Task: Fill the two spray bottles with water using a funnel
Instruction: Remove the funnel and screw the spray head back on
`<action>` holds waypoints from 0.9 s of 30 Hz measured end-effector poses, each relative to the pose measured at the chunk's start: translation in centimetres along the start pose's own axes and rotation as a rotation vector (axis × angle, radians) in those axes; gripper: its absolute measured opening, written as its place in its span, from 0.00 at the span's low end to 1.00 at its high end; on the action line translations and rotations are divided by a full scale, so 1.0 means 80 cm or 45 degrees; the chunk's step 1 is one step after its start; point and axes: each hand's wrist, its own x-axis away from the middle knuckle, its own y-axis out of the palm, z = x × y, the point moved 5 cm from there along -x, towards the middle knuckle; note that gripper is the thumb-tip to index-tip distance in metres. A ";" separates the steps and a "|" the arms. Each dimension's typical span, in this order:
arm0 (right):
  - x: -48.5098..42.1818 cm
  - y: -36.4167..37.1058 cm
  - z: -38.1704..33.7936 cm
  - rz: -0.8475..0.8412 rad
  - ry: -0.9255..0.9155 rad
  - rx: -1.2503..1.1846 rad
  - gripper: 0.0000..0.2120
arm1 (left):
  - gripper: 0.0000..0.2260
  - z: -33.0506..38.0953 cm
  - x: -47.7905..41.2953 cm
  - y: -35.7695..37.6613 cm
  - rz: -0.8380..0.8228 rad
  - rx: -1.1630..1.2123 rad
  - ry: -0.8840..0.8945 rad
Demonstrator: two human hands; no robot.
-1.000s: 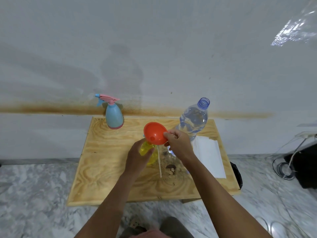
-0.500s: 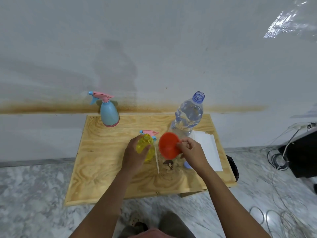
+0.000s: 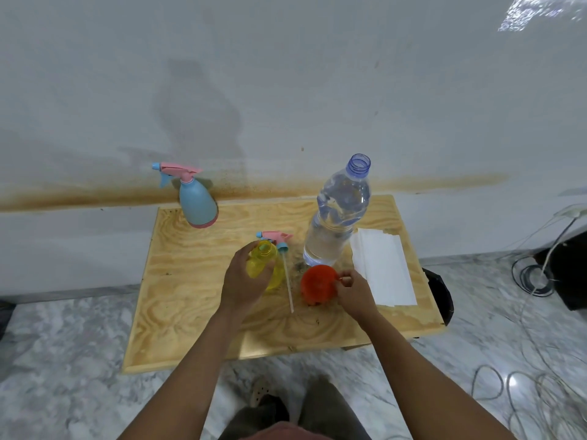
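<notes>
Funnel has come off the yellow bottle down to the table, right hand pinching its tab, left hand gripping the open bottle, so pouring there seems over or postponed.

We find far spray bottle at table's back left; near spray bottle mid-table, sprayer head just behind; funnel right, before water bottle; paper rightmost.
</notes>
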 end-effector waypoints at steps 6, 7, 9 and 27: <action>-0.012 0.008 0.006 0.007 0.034 -0.038 0.08 | 0.33 -0.009 -0.001 0.010 -0.058 0.039 -0.099; -0.011 0.008 0.008 0.005 0.028 -0.024 0.10 | 0.34 -0.013 -0.003 0.012 -0.062 0.043 -0.125; -0.009 0.010 0.014 -0.013 0.013 -0.018 0.12 | 0.36 -0.020 -0.006 0.015 -0.072 0.057 -0.174; 0.026 0.067 -0.129 -0.064 -0.697 0.361 0.13 | 0.29 -0.025 -0.008 -0.003 0.000 0.159 -0.135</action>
